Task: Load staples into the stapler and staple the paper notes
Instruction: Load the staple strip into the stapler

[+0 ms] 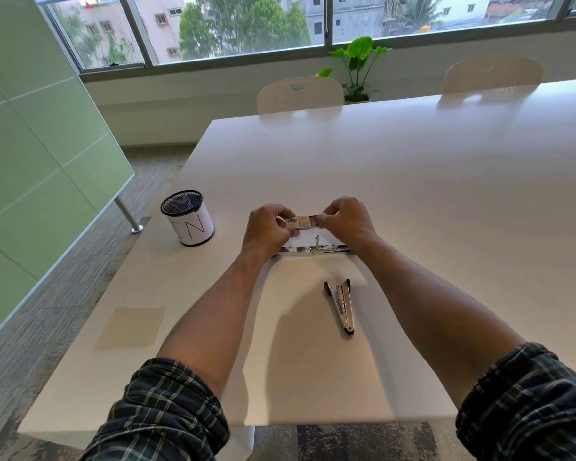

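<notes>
A small staple box (pixel 300 222) with a barcode is held above the white table (pixel 413 181) between both hands. My left hand (pixel 267 229) grips its left end and my right hand (pixel 343 218) pinches its right end. Just below them lies a clipboard with white paper (pixel 310 327), its metal clip (pixel 315 249) at the far edge. A black and silver stapler (pixel 341 306) lies swung open on the paper, nearer to me. A pale yellow paper note (pixel 132 327) lies flat at the table's left.
A black mesh pen holder (pixel 188 218) wrapped in white paper stands left of the hands. Two white chairs (pixel 300 94) are tucked at the table's far side, with a potted plant (pixel 358 66) behind. The table's near edge is close to my sleeves.
</notes>
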Demonstrator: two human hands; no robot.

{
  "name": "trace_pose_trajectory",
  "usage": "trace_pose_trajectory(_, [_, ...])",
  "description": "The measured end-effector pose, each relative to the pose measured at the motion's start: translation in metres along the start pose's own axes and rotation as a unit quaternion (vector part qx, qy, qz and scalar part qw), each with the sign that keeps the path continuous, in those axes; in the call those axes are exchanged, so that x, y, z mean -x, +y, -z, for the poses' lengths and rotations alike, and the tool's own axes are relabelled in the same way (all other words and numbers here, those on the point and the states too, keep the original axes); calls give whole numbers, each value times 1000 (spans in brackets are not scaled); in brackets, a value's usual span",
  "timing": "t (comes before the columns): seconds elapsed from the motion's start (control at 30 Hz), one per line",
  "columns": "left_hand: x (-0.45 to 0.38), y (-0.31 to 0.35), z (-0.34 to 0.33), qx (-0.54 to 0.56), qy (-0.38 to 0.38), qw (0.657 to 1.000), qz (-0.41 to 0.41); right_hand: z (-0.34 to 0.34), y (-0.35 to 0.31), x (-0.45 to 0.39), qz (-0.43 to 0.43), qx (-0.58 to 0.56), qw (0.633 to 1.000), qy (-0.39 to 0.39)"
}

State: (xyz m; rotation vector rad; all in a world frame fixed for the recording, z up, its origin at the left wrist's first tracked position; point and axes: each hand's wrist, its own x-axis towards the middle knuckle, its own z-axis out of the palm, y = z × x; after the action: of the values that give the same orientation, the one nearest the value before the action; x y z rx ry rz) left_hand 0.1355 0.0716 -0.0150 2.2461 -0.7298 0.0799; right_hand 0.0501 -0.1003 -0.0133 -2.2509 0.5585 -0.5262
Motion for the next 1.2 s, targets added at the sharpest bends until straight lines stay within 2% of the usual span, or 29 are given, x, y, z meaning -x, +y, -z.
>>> trace_pose_trajectory(0.17, [-1,-3,1,6,-5,1000,21,9,4,2,-30,-105,992,56])
trace_pose_trajectory(0.27, [-2,-4,0,10,-5,1000,22,17,7,7,-24,-174,984,41])
trace_pose_trajectory(0.47, [-4,-4,-1,13,1,1000,26,17,9,12,-26,-146,989,-7])
trace_pose_trajectory(0.67, [-6,-1,1,11,7,1000,21,15,15,10,-67,-193,978,-46])
trace_pose_trajectory(0.8, [-7,-3,5,15,14,999,26,15,13,10,-84,-281,955,-53])
trace_pose_trajectory(0.93, [-7,-4,5,16,12,999,31,16,12,12,-56,-248,964,-80])
trace_pose_trajectory(1.2, [-6,0,2,27,-7,999,27,12,12,7,-59,-221,973,-24])
